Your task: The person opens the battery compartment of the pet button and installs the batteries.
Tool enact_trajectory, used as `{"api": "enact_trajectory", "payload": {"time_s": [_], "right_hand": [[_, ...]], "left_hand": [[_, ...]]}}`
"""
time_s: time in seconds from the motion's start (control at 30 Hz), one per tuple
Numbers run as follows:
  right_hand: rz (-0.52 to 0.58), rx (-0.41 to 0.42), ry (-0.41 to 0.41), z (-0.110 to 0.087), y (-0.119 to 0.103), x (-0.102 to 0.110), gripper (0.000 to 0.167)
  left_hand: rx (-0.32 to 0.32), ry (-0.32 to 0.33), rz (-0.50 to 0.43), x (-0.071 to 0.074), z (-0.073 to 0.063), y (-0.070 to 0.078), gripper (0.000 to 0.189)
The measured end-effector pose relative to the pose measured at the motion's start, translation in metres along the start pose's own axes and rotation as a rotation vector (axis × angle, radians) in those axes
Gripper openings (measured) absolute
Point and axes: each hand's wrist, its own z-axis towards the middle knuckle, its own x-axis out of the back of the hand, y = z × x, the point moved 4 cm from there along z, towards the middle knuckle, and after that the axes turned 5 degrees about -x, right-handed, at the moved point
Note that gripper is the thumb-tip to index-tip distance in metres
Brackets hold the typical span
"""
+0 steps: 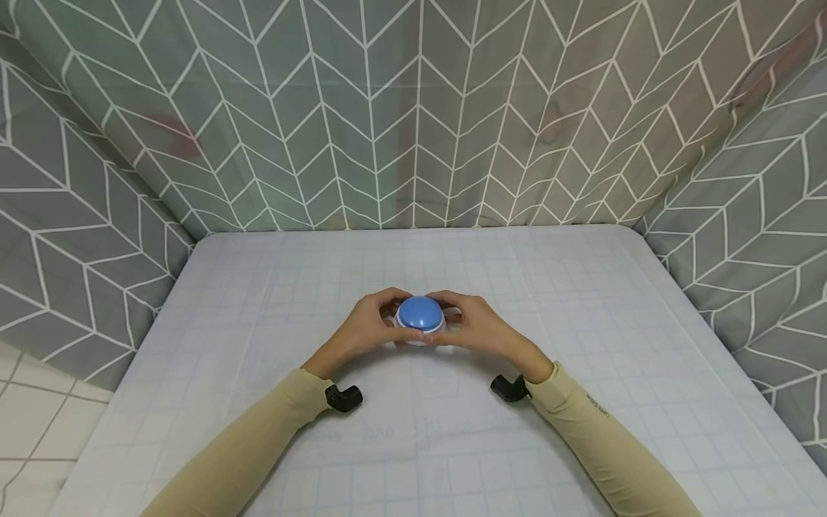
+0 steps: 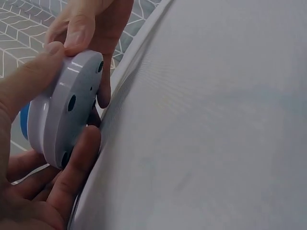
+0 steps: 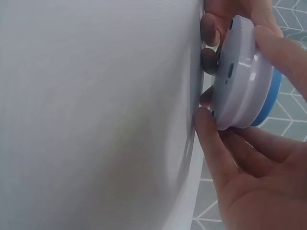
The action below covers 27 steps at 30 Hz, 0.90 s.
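Note:
Both hands hold one round push button (image 1: 420, 314) with a blue dome top and a white base, its dome facing up in the head view. My left hand (image 1: 365, 324) grips its left side, thumb along the near rim and fingers curled at the far side and below. On the opposite side my right hand (image 1: 483, 329) grips it in the same manner, the thumbs close together. The left wrist view shows the base's underside (image 2: 79, 108) with small dark holes. From the right wrist, the white base (image 3: 240, 76) stands a little off the cloth, with fingertips beneath.
A white cloth with a faint grid covers the table (image 1: 413, 459). Grey curtains (image 1: 413, 115) with white chevron lines stand behind and at both sides. Black wrist-worn pieces (image 1: 344, 398) sit at the sleeve cuffs. White floor tiles (image 1: 39, 409) show at lower left.

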Motion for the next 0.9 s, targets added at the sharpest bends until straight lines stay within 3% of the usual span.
{"api": "enact_trajectory", "payload": {"time_s": [0.47, 0.9], "right_hand": [[-0.060, 0.057, 0.067, 0.0010, -0.0064, 0.0001, 0.070], [-0.140, 0.087, 0.074, -0.0022, -0.0025, -0.0026, 0.072]], "left_hand": [[-0.059, -0.037, 0.051, 0.0011, 0.0018, 0.0048, 0.079], [-0.172, -0.027, 0.255, -0.0040, 0.0005, 0.0085, 0.082]]}}
